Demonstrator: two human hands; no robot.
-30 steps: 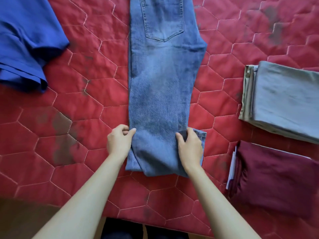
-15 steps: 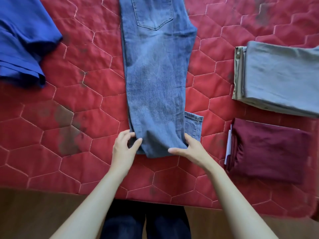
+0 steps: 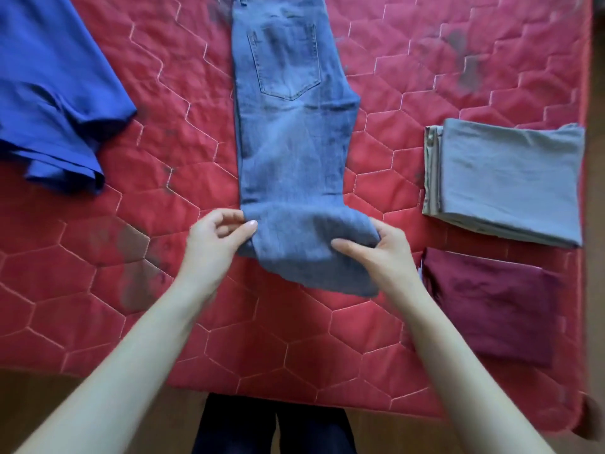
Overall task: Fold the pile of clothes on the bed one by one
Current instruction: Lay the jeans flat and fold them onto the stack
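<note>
Your bed's red quilted cover (image 3: pixel 163 290) ends at a near edge that runs across the lower part of the view, just in front of your legs, and at a right edge running down the far right side. Bare quilt lies open to the left of the jeans, between them and the blue garment (image 3: pixel 55 103) spread loose at the upper left; a narrower strip lies open on the right, between the jeans and the two folded pieces. Those are a grey folded garment (image 3: pixel 510 178) farther from you and a maroon folded garment (image 3: pixel 491 299) nearer, one just beside the other, both close to the right edge.

The light blue jeans (image 3: pixel 291 142) lie lengthwise down the middle of the bed, back pocket up, legs stacked, waistband running out of the top of the view. Their near end is raised off the quilt and doubled over between your hands.

Your left hand (image 3: pixel 212 240) holds the left side of that raised fold, thumb on top of the denim and fingers curled loosely at the edge. Your right hand (image 3: pixel 379 253) grips the right side, thumb laid across the top of the cloth and fingers wrapped round the bunched edge. The hem end hangs below your right thumb, toward the near edge.
</note>
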